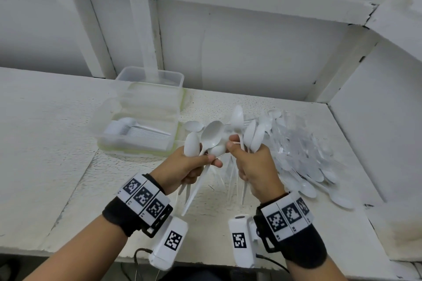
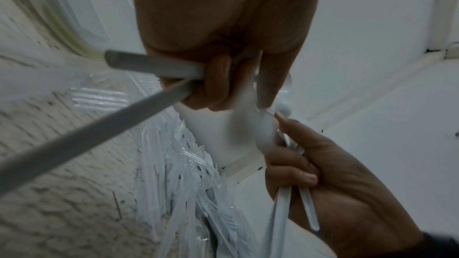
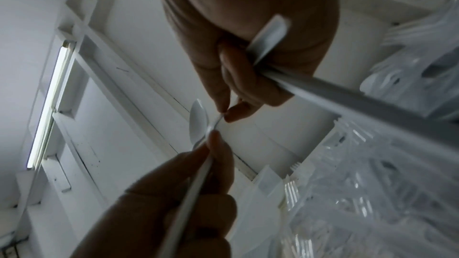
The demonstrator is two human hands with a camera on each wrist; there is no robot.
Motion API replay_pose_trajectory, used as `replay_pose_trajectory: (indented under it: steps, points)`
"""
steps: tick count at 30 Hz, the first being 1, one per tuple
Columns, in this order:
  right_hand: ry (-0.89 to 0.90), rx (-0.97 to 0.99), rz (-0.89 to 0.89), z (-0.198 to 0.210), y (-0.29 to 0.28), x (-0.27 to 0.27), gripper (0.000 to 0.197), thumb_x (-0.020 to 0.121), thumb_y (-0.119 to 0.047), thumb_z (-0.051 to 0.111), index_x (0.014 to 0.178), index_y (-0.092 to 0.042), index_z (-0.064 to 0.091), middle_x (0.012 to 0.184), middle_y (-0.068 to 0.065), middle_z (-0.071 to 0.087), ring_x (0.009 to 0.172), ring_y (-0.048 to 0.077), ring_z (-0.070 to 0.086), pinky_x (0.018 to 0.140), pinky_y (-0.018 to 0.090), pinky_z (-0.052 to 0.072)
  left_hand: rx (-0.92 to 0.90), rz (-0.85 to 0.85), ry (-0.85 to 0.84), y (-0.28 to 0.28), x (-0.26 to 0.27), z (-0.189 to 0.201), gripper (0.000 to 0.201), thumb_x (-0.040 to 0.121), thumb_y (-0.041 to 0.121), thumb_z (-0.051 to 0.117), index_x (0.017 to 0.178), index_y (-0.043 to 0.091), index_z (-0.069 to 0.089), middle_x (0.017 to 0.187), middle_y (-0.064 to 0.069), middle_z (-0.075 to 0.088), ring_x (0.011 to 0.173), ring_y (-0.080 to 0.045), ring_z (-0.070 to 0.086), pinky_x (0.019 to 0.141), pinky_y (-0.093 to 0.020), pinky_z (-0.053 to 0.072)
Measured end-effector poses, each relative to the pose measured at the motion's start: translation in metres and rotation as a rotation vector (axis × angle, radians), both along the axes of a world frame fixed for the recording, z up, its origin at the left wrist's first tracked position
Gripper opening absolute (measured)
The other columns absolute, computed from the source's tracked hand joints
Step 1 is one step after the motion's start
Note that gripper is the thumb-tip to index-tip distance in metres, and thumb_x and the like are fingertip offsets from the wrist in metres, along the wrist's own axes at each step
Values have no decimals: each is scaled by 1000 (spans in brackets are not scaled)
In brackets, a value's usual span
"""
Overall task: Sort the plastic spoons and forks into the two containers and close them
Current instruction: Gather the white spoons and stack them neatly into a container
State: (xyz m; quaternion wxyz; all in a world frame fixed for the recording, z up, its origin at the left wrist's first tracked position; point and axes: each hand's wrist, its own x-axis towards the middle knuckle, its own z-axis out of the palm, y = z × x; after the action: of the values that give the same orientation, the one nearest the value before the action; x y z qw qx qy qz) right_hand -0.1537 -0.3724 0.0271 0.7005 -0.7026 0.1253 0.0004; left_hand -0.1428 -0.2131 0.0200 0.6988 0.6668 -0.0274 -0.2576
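Both hands are raised over the middle of the white table (image 1: 45,143), each gripping a bunch of white plastic spoons. My left hand (image 1: 189,166) holds spoons (image 1: 211,136) with bowls up and handles pointing down toward me. My right hand (image 1: 249,164) grips several spoons (image 1: 253,136) and its thumb and forefinger pinch one near the left hand's bunch. In the left wrist view curled left fingers (image 2: 218,85) wrap handles (image 2: 154,66). In the right wrist view a handle (image 3: 347,97) crosses the right palm. A clear container (image 1: 137,125) at left holds stacked forks (image 1: 137,133).
A second clear container (image 1: 150,76) stands behind the first, against the white wall. A big heap of loose white spoons and clear forks (image 1: 303,155) lies on the table to the right of my hands. The table's front edge is under my wrists.
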Motion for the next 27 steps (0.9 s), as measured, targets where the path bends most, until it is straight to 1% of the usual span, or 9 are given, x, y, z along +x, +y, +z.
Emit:
replay_pose_trajectory:
  steps: [3, 6, 9, 11, 15, 17, 20, 24, 27]
  points:
    - [54, 122, -16, -1, 6, 2, 11, 87, -9, 62, 98, -13, 64, 52, 1, 44, 33, 4, 26, 34, 16, 21, 46, -10, -11, 3, -2, -2, 9, 94, 13, 51, 93, 6, 57, 54, 9, 62, 39, -3, 24, 40, -16, 17]
    - [12, 80, -52, 0, 11, 2, 9, 87, -10, 63, 87, -18, 66, 54, -1, 46, 34, 1, 33, 37, 16, 27, 106, 45, -13, 0, -3, -6, 23, 94, 19, 51, 104, -2, 52, 42, 13, 52, 39, -2, 27, 40, -15, 20]
    - [-136, -142, -105, 1, 17, 1, 6, 86, -13, 64, 86, -19, 65, 70, -5, 63, 60, 2, 59, 58, 15, 45, 169, 102, -72, -1, -2, -12, 22, 92, 29, 55, 104, 10, 53, 67, 11, 56, 47, -5, 32, 42, -15, 27]
    - [-205, -239, -122, 0, 22, -1, 5, 86, -14, 63, 84, -19, 64, 75, -7, 64, 71, 1, 60, 65, 11, 46, 238, 84, -133, -3, 0, -17, 18, 92, 36, 54, 102, 22, 52, 75, 7, 48, 53, -6, 34, 47, -18, 30]
    - [-245, -306, -160, -4, 29, -1, 14, 86, -13, 62, 73, -16, 59, 62, -9, 57, 58, -5, 53, 54, 4, 40, 282, 37, -229, -7, -3, -19, 30, 92, 35, 53, 120, 25, 50, 77, 17, 49, 57, 6, 47, 57, -16, 35]
    - [-225, -293, -166, -6, 31, 1, 18, 86, -13, 63, 68, -13, 59, 55, -10, 55, 53, -4, 52, 51, 5, 39, 292, 9, -279, -10, -5, -20, 36, 90, 36, 56, 123, 27, 48, 92, 17, 57, 75, 13, 55, 68, -19, 45]
    - [-195, -247, -152, -7, 35, 3, 23, 85, -10, 62, 62, -12, 58, 47, -13, 55, 50, -5, 54, 48, 6, 39, 343, 25, -317, -13, -6, -23, 35, 88, 30, 57, 121, 25, 49, 105, 15, 59, 99, -2, 59, 88, -31, 49]
    - [-201, -214, -130, -9, 33, 2, 27, 86, -12, 62, 62, -24, 61, 52, -16, 60, 57, -5, 58, 52, 6, 42, 331, 69, -331, -15, -8, -17, 19, 91, 11, 48, 109, 17, 51, 92, 8, 60, 81, 0, 60, 76, -23, 46]
    - [-193, -213, -131, -10, 27, -1, 19, 88, -16, 61, 70, -19, 65, 57, -11, 60, 55, -4, 55, 53, 6, 41, 306, 76, -337, -12, -9, -12, 16, 92, 9, 45, 99, 23, 51, 89, 3, 63, 81, -3, 61, 76, -23, 47]
